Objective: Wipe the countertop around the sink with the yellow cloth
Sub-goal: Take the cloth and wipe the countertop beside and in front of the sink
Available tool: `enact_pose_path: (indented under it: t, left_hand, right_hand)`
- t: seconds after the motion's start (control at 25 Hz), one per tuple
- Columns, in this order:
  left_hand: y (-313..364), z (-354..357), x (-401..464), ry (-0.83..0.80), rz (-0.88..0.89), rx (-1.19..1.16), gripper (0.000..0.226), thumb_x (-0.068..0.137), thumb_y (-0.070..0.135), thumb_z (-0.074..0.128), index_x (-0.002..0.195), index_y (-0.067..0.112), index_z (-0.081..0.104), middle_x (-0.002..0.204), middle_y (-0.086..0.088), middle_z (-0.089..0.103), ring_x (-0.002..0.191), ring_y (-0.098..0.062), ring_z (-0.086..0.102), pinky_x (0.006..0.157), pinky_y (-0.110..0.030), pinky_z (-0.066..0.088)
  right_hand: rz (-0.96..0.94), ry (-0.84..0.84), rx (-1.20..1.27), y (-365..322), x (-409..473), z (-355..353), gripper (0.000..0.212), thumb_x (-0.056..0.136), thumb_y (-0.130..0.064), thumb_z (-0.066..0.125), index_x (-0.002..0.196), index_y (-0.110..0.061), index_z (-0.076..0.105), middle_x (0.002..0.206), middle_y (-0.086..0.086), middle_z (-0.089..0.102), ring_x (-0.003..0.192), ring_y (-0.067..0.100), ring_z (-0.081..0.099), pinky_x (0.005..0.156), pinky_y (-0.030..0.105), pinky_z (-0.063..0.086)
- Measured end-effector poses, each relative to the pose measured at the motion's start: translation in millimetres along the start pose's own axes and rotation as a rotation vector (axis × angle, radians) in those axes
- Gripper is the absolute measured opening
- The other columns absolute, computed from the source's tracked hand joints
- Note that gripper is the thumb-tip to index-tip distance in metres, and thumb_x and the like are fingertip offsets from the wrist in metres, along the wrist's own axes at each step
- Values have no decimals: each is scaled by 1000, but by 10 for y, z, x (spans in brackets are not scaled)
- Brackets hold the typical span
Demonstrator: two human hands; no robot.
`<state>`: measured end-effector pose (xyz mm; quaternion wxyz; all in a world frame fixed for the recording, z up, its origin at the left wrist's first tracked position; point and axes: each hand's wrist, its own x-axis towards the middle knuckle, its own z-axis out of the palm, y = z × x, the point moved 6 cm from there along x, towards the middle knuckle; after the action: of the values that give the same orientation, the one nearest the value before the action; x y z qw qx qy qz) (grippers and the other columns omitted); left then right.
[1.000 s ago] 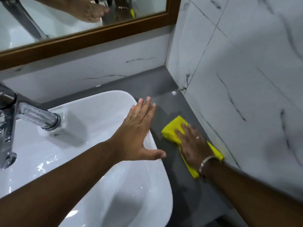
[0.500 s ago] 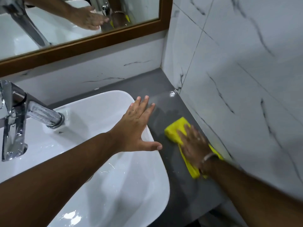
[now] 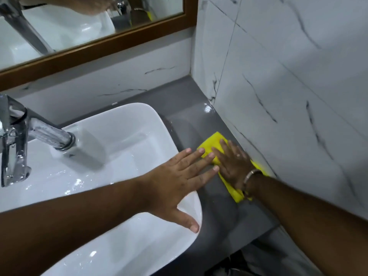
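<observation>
**Yellow cloth pinned flat on the grey strip beside the basin**

Marble-veined white tiles (image 3: 288,100) wall in a narrow grey countertop (image 3: 223,214) on its right edge, with a white sink (image 3: 123,136) filling the left part. At the far edge a wood-framed mirror (image 3: 111,42) is cut off by the top of the frame. The chrome tap (image 3: 29,136) runs out of the picture at the left.

The yellow cloth (image 3: 214,143) lies on the countertop between the sink's right rim and the tiled wall, close against the wall. Most of it is hidden under the right hand (image 3: 234,165), which presses down on it, palm flat and fingers spread; only its far corner and a near strip by the wrist show. A metal bangle (image 3: 251,175) circles that wrist.

The left hand (image 3: 175,186) is open with fingers splayed over the sink's right rim, its fingertips reaching the cloth's edge; whether they touch the cloth cannot be told.
</observation>
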<state>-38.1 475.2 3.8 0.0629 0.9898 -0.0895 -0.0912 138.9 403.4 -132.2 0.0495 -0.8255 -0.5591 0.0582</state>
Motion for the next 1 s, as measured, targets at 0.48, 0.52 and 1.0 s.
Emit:
enact_pose_path:
  t: [0.48,0.52,1.0]
  left_hand:
    - [29,35,6,-52,-47,-5,134,61,91,45,152,8,-7,160,-14,-14,145,-30,-21,118,-49,-11]
    - [14,27,12,-60,-57,-3,134,61,92,44,152,9,-8,160,-13,-15,145,-29,-23,118,-49,-13]
    - [651,460,-761,81,-998,-249,90,84,76,23,149,14,31,155,-22,26,138,-49,29,108,-61,17]
  right_hand:
    - [-104,13,-26,-63,-23,99,59,85,-42,34,142,-34,21,152,13,32,135,41,34,104,60,37]
    - [17,36,-8,-43,247,83,57,85,-41,33,141,-32,23,152,15,31,135,42,34,103,59,38]
    - [124,-53,-23,35,159,-23,57,86,-41,32,141,-28,29,153,16,28,136,44,31,105,56,35]
